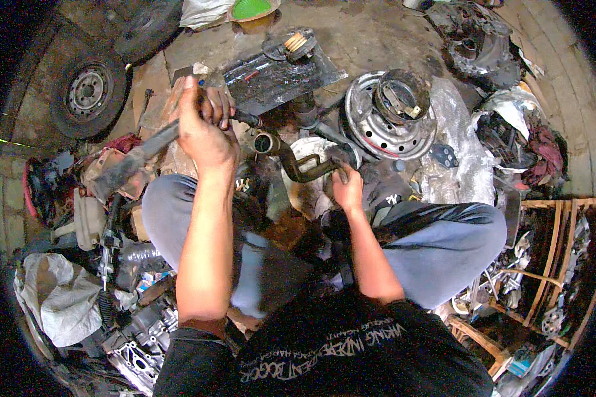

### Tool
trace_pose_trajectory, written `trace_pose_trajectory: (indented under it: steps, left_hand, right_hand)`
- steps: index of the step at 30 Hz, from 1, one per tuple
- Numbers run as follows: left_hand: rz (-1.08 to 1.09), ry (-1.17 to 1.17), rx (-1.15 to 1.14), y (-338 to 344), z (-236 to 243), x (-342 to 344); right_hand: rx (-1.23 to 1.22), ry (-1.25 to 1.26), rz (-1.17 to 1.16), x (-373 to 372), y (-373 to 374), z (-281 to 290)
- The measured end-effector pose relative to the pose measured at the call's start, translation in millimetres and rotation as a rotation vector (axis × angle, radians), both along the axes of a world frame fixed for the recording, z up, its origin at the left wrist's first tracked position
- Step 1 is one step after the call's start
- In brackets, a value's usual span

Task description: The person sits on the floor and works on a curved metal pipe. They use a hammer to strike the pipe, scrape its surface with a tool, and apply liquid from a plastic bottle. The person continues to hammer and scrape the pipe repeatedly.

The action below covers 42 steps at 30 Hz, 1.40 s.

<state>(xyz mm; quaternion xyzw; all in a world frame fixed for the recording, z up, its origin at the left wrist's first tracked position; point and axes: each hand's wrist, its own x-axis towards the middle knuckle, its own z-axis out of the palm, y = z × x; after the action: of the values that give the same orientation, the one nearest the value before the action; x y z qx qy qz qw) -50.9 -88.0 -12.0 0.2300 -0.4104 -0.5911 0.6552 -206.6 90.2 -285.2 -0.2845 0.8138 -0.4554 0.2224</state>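
Observation:
My left hand is raised, its fingers wrapped round a long dark bar-like tool. The tool's broad, flat-looking part is smeared by motion and slants down to the left, so its exact kind does not show. In my right hand is the right end of a bent, dirty metal pipe. The pipe curves up to a round open mouth at its left, just right of my left wrist. A smaller loop branches off its middle. Below the pipe, between my legs, lies a pale, stained surface.
A steel wheel rim with a round metal ring part on it lies ahead right. Beyond my hands is a greasy black sheet. A tyre lies at far left, a wooden frame at right. Metal parts crowd the lower left.

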Motion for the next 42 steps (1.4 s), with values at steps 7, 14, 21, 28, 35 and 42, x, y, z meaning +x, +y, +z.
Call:
trace_pose_trajectory:
  steps: [7,14,21,28,35,42]
  left_hand:
    - [-0.004,0.039,0.053,-0.1,-2.7,10.0]
    - [-0.015,0.055,0.046,-1.8,-8.9,9.3]
    - [0.068,0.034,0.134,-1.6,-5.1,10.7]
    - [0.026,-0.007,0.156,-6.3,-5.1,5.0]
    - [0.082,0.042,0.138,-10.0,-4.7,7.9]
    - [0.031,0.007,0.086,-13.8,-14.0,16.1]
  right_hand:
    - [-0.115,0.04,0.151,39.0,10.9,1.1]
    - [-0.045,-0.062,0.075,51.9,12.4,20.6]
    - [-0.217,-0.192,0.043,64.7,9.4,29.1]
    - [-0.039,-0.046,0.009,45.8,12.9,10.8]
    - [-0.386,-0.427,0.042,83.8,15.6,76.2]
    - [-0.394,-0.007,0.24,89.8,18.3,73.7]
